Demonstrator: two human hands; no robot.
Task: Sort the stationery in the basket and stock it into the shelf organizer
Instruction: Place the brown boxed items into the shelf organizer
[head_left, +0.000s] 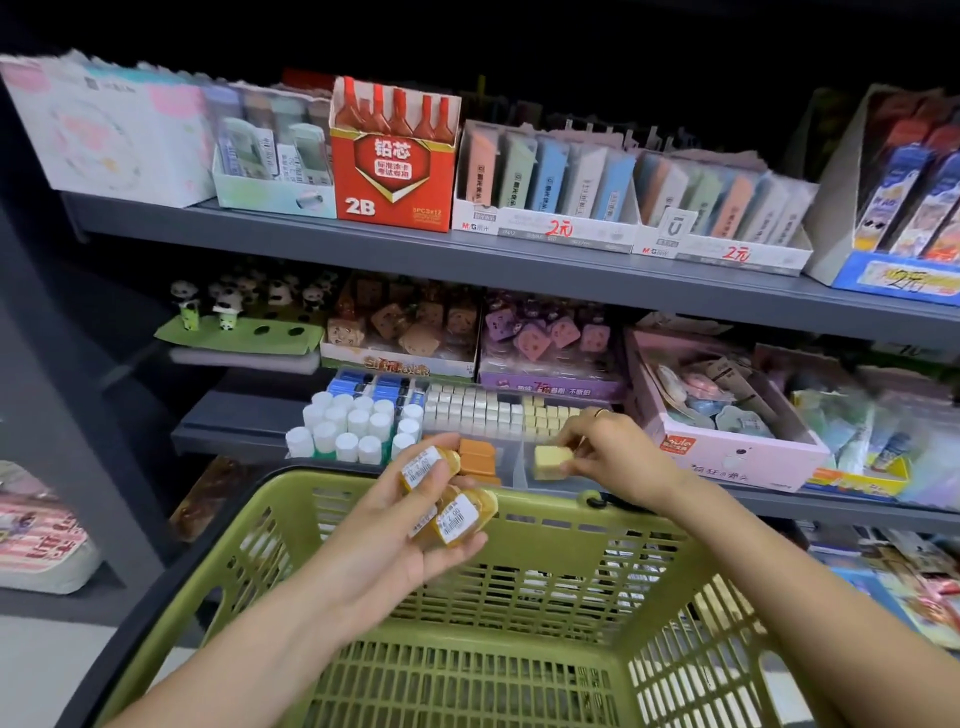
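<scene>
Head view: left hand at frame centre, fingers curled round yellow labelled erasers above green basket. Right hand pinches pale yellow eraser at the clear shelf organizer, right of orange erasers.

The red box on the top shelf reads "铅芯" and "2B". Two white trays beside it carry the "M&G" logo and a handwritten red "2元" each. A price sticker on the amber piece held in the left hand reads "2.00". Other print is too blurred to read.
</scene>
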